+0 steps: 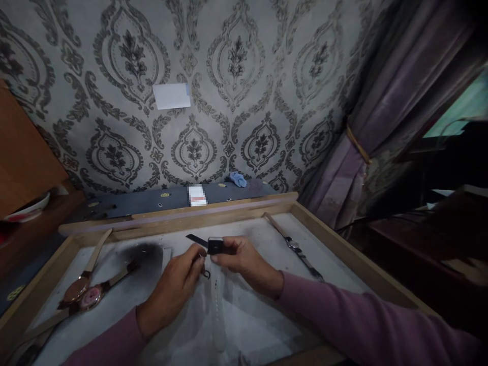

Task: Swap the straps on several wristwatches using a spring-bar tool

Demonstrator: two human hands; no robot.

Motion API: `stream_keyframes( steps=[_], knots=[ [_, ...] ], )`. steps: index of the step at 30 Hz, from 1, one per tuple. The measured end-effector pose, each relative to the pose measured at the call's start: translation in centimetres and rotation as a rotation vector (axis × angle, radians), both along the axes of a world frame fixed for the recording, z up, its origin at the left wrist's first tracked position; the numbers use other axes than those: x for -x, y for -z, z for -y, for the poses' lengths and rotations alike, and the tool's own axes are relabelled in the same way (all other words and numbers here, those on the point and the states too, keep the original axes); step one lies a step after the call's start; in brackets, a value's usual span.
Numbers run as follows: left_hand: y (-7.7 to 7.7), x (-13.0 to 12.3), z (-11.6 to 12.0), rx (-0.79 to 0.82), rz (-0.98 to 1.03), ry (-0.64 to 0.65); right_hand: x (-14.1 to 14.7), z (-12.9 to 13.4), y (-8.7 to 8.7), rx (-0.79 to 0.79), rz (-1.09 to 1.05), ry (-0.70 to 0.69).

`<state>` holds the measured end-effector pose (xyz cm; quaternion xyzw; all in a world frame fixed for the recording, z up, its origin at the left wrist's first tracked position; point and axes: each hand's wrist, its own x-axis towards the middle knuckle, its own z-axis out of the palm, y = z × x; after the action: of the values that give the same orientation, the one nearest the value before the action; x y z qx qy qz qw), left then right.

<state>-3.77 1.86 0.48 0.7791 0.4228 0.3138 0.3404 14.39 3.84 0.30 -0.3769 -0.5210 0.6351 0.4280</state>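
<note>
Head view: right hand [247, 258] grips square black watch [215, 246]; left hand [176, 278] pinches dark strap [195, 239].

So, a couple of wristwatches [91, 298] sit in the tray [244, 206] on the left, and another watch [293, 244] lies along the right. A watch case [215, 246] is between the left grip [171, 287] and right grip [244, 260], over the middle. Behind the tray there's a cloth [238, 179] on the desk [125, 202], curtain [339, 168] off right.
</note>
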Motion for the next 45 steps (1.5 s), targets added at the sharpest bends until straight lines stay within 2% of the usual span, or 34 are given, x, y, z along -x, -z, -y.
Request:
stream_keyframes(
  steps=[3,7,13,17,21,24,27,29,32,34,36,40,45],
  knots=[
    [-0.9,0.0,0.1,0.005,0.091,-0.035,0.1,-0.1,0.4,-0.016,0.067,-0.031],
    [-1.5,0.0,0.4,-0.051,0.152,-0.008,0.2,-0.1,0.8,-0.015,0.108,-0.046],
    [-1.2,0.2,0.4,-0.139,0.09,0.068,0.0,0.0,0.4,-0.078,0.119,-0.044],
    [-1.2,0.3,0.4,-0.184,0.086,0.053,0.0,0.3,0.2,-0.106,0.045,-0.102],
    [-1.3,0.4,-0.1,-0.095,0.137,0.016,0.2,0.7,0.1,-0.022,-0.027,-0.231],
    [-1.2,0.3,-0.4,-0.014,0.182,-0.018,0.1,1.0,-0.1,-0.082,0.025,-0.253],
    [-1.3,0.2,-0.4,0.005,0.196,0.002,0.1,1.0,-0.3,-0.179,0.074,-0.257],
    [-1.5,0.3,-0.6,0.016,0.194,0.011,0.0,0.9,-0.4,-0.173,0.082,-0.235],
    [-2.0,1.3,-1.8,0.016,0.171,-0.104,-0.3,0.6,-0.4,-0.122,0.114,-0.146],
    [-2.3,2.6,-3.0,-0.028,0.019,-0.223,-0.5,0.4,-0.5,-0.086,0.143,-0.107],
    [-2.5,4.0,-4.0,-0.046,-0.106,-0.253,-0.6,0.4,-0.5,-0.048,0.156,-0.098],
    [-2.5,5.9,-4.8,-0.043,-0.376,-0.277,-0.5,0.5,-0.4,0.009,0.151,-0.111],
    [-2.6,6.4,-4.2,0.034,-0.636,-0.252,-0.1,0.7,-0.2,0.053,0.147,-0.135]
  ],
)
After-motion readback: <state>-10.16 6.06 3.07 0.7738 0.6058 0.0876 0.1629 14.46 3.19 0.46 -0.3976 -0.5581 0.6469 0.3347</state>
